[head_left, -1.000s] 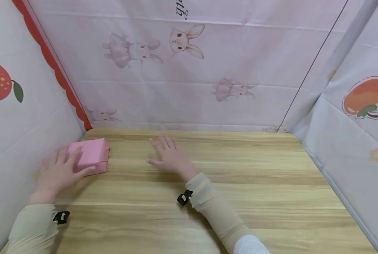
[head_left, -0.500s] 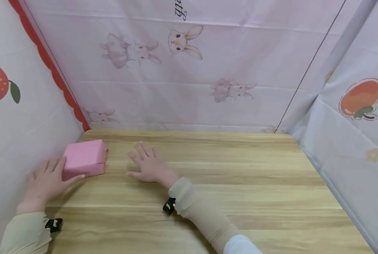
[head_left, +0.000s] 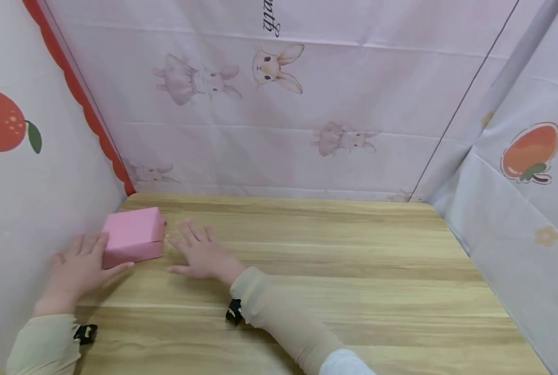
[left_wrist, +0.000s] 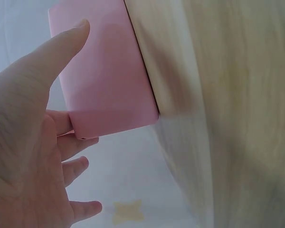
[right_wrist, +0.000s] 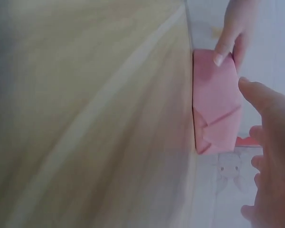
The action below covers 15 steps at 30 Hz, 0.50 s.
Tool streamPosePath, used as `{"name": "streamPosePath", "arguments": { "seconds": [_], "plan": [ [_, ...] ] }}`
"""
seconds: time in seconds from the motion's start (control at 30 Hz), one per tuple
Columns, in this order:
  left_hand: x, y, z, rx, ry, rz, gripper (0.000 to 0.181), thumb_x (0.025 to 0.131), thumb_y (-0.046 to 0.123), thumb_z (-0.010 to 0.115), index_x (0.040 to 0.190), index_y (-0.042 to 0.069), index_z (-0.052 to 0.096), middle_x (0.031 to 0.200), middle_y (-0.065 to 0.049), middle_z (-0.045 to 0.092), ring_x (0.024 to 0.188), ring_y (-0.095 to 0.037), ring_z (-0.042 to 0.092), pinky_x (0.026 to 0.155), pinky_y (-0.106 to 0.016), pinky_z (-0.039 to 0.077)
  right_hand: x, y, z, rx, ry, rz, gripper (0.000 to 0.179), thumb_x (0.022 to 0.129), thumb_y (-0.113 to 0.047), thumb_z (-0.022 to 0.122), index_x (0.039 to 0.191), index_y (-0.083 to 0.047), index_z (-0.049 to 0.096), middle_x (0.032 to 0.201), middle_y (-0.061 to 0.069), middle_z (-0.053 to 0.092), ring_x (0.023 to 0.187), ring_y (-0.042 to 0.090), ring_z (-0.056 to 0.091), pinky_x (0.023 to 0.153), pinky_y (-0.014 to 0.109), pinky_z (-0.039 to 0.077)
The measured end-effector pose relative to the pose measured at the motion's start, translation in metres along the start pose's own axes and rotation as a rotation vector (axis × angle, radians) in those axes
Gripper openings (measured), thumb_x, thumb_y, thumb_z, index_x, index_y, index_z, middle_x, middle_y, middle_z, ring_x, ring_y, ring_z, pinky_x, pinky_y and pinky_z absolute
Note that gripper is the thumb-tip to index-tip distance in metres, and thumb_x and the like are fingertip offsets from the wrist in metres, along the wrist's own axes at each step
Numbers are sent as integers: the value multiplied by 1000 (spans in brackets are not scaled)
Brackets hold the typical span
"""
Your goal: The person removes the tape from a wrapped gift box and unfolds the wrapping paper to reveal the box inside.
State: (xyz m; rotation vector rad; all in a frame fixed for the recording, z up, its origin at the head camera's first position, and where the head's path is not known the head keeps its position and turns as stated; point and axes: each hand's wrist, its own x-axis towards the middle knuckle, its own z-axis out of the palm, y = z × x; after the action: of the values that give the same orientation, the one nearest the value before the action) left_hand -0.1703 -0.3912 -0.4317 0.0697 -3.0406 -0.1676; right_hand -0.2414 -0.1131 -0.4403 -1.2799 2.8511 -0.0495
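Note:
A pink paper-wrapped box (head_left: 134,232) lies on the wooden table at the far left, its folded end flaps (right_wrist: 221,128) showing in the right wrist view. My left hand (head_left: 79,271) is at the box's left side, fingers extended along that side and thumb in front of its near face. In the left wrist view the thumb (left_wrist: 69,47) overlaps the pink face, and the fingertips (left_wrist: 78,145) are near one corner. To the right of the box, my right hand (head_left: 204,255) hovers with fingers spread, a small gap between it and the box, holding nothing.
The wooden tabletop (head_left: 354,271) extends to the right. White printed cloth walls (head_left: 279,114) stand behind it and on both sides; the left one (head_left: 49,208) is close beside my left hand. Each wrist carries a small black camera (head_left: 234,312).
My right hand has moved left and slightly nearer, toward the box. My left hand has slid from over the box's top to its left side. The view has shifted slightly.

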Motion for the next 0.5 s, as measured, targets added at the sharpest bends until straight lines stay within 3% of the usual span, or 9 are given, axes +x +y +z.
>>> {"name": "streamPosePath", "arguments": {
  "seconds": [0.27,0.5],
  "plan": [
    [-1,18,-3,29,-23,54,112,81,77,52,151,-4,21,151,-34,26,139,-55,14,97,-82,13,10,-16,0,-40,-8,-26,81,91,-75,30,155,-40,-5,164,-10,-14,152,14,-15,125,47,7],
    [-2,34,-4,-1,-54,70,111,81,76,54,152,-3,21,152,-34,26,144,-54,3,100,-83,7,9,-18,0,-42,1,-31,81,91,-75,31,156,-38,-1,165,-11,-7,153,12,-11,125,47,10]
  ]
}}
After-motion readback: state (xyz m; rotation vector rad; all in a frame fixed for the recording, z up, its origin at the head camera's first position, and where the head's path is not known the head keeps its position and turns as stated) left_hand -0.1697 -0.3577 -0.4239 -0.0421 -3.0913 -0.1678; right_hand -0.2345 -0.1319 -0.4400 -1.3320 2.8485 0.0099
